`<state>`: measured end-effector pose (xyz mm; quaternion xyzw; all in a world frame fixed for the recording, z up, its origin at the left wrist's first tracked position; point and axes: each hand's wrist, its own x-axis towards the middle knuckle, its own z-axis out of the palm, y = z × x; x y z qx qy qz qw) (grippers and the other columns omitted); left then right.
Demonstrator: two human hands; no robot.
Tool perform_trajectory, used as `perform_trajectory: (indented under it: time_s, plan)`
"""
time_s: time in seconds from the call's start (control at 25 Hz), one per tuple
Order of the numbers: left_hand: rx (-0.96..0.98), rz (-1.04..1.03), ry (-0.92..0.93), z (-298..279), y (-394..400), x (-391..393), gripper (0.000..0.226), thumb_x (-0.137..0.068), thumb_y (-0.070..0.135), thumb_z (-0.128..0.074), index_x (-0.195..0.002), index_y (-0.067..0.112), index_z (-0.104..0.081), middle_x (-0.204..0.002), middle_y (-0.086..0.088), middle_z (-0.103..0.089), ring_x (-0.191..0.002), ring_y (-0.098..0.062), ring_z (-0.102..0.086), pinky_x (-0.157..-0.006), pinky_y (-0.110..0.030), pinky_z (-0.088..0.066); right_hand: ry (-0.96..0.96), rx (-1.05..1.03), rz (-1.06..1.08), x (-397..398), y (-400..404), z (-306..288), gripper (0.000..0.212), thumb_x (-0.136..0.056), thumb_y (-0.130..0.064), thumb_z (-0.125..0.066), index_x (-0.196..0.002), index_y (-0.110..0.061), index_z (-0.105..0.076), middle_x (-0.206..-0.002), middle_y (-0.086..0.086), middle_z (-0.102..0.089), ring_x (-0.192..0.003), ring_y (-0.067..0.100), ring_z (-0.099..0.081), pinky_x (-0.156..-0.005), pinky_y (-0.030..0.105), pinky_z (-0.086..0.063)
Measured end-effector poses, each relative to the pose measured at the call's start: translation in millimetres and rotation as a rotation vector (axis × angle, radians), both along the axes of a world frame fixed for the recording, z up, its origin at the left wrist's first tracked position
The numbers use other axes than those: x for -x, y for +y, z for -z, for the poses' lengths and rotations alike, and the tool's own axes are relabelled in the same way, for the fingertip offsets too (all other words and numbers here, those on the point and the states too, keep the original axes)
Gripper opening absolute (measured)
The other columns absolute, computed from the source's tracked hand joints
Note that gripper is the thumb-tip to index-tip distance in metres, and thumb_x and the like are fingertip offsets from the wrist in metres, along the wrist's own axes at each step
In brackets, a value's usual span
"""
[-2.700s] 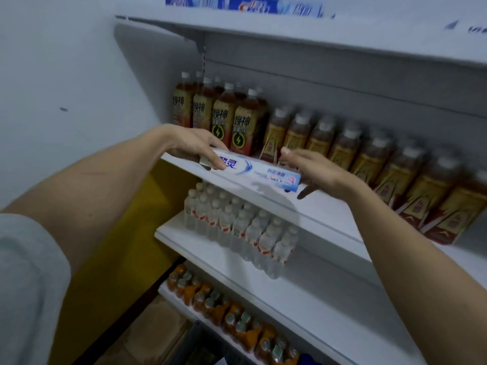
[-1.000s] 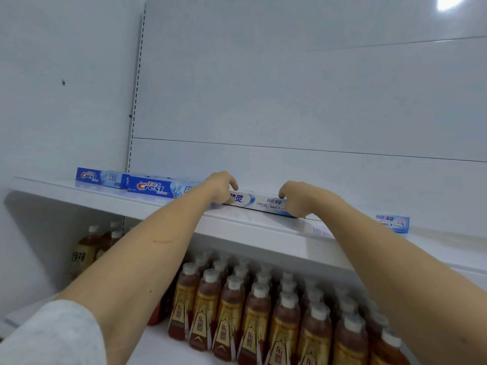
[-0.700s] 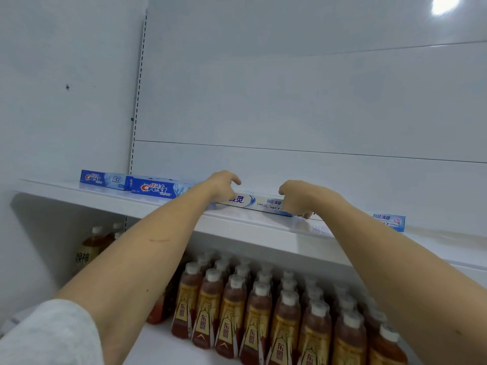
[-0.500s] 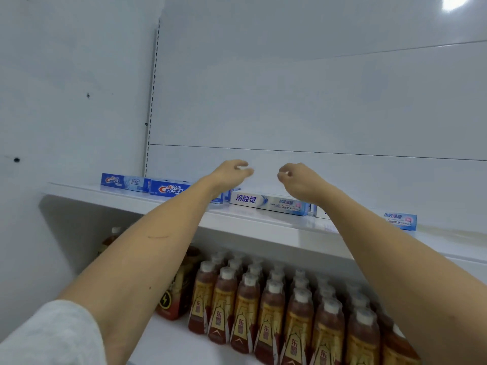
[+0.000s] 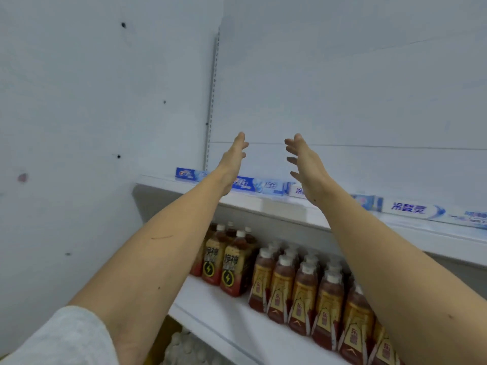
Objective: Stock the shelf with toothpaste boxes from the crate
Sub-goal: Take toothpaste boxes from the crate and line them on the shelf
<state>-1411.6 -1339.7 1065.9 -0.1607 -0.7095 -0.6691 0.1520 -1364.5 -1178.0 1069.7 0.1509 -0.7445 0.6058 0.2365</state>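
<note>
Both my hands are raised above the top shelf (image 5: 274,206), palms facing each other, fingers spread and holding nothing. My left hand (image 5: 233,160) is at centre left, my right hand (image 5: 303,160) just to its right. A row of toothpaste boxes lies along the back of the shelf: a blue Crest box (image 5: 188,174) at the far left, a second blue box (image 5: 259,185) behind my left wrist, a white and blue box (image 5: 299,191) partly hidden by my right wrist, and another white and blue box (image 5: 411,208) further right. The crate is out of view.
The shelf below holds dark energy-drink bottles (image 5: 224,262) on the left and rows of brown tea bottles (image 5: 303,285) to the right. White-capped bottles (image 5: 184,349) show at the bottom. A white wall (image 5: 92,127) stands close on the left.
Both hands let go of the white and blue box, left it lying on the top shelf, then lifted and opened above it. The view has shifted left.
</note>
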Motion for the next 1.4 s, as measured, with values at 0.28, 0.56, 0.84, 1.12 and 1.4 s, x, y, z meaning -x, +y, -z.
perform_trajectory:
  time_s: [0.28, 0.56, 0.84, 1.12, 1.4]
  plan:
    - [-0.14, -0.07, 0.032, 70.7, -72.9, -23.7, 0.062, -0.099, 0.062, -0.017, -0.143, 0.031, -0.046, -0.151, -0.002, -0.044, -0.145, -0.016, -0.027, -0.12, -0.052, -0.01, 0.0, 0.176, -0.277, 2.0, -103.7, 62.1, 0.053, -0.104, -0.049, -0.024, -0.139, -0.022, -0.052, -0.143, -0.002, -0.05, -0.13, 0.016, -0.047, -0.112, 0.045, -0.034]
    - [-0.216, -0.199, -0.131, 197.2, -144.2, -40.8, 0.065, -0.099, 0.062, -0.011, -0.144, 0.031, -0.045, -0.148, 0.002, -0.047, -0.143, -0.013, -0.03, -0.12, -0.05, -0.009, -0.166, 0.22, -0.438, 14.7, -154.1, 178.8, 0.053, -0.102, -0.053, -0.024, -0.137, -0.027, -0.053, -0.142, -0.007, -0.052, -0.133, 0.013, -0.045, -0.115, 0.047, -0.029]
    - [-0.158, -0.282, -0.332, 346.1, -167.4, -59.1, 0.065, -0.099, 0.062, -0.01, -0.146, 0.031, -0.043, -0.15, -0.001, -0.044, -0.145, -0.015, -0.026, -0.12, -0.052, -0.005, -0.513, 0.213, -0.435, 11.0, -170.4, 348.6, 0.052, -0.105, -0.047, -0.023, -0.139, -0.019, -0.051, -0.142, -0.005, -0.051, -0.131, 0.014, -0.046, -0.115, 0.044, -0.03]
    - [-0.16, -0.262, -0.661, 499.9, -150.9, -85.8, 0.071, -0.094, 0.071, -0.013, -0.148, 0.032, -0.039, -0.154, -0.002, -0.039, -0.145, -0.021, -0.025, -0.119, -0.055, -0.008, -0.811, 0.162, -0.368, -20.2, -160.6, 502.6, 0.051, -0.104, -0.048, -0.025, -0.136, -0.022, -0.054, -0.14, -0.006, -0.053, -0.128, 0.012, -0.049, -0.114, 0.042, -0.032]
    - [-0.366, -0.246, -0.961, 641.8, -112.8, -123.2, 0.062, -0.1, 0.06, -0.021, -0.145, 0.024, -0.044, -0.13, 0.007, -0.055, -0.104, 0.0, -0.058, -0.107, -0.035, -0.04, -1.132, 0.098, -0.323, -53.3, -133.6, 626.8, 0.05, -0.104, -0.045, -0.029, -0.141, -0.017, -0.048, -0.127, -0.006, -0.058, -0.114, 0.011, -0.057, -0.094, 0.019, -0.045]
